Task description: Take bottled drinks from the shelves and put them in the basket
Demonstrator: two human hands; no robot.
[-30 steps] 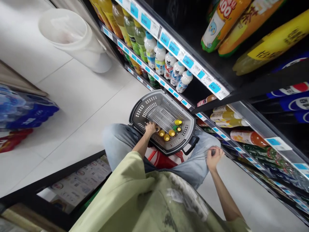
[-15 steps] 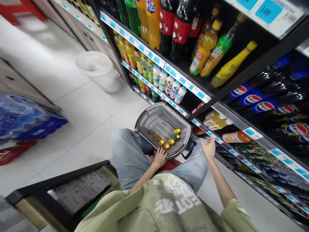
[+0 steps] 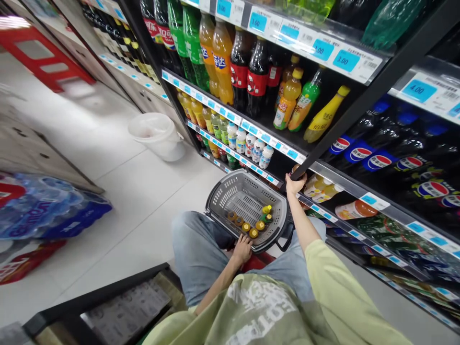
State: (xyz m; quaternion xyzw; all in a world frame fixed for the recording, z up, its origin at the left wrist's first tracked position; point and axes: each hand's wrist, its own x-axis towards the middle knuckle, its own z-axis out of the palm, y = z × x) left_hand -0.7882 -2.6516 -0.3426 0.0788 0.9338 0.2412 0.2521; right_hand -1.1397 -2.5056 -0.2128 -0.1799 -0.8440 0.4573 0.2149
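The right arm reaches forward from its green sleeve, almost straight, and the right hand (image 3: 295, 184) is at the shelf upright (image 3: 325, 132), over what looks like a brownish bottle (image 3: 295, 169). Its fingers are bent there; how far that grip is closed, or whether it has hold, I cannot tell. The left arm bends inward, the left hand (image 3: 242, 249) lying on the near rim of the grey basket (image 3: 224, 192), fingers curled; I cannot tell whether that grip clasps the rim. The basket sits between the knees (image 3: 194, 254). Inside, small gold-capped bottles (image 3: 246, 227) cluster toward the near side, with a yellow-topped bottle (image 3: 267, 209) at their right. A white bucket (image 3: 167, 146) stands on the floor beyond.
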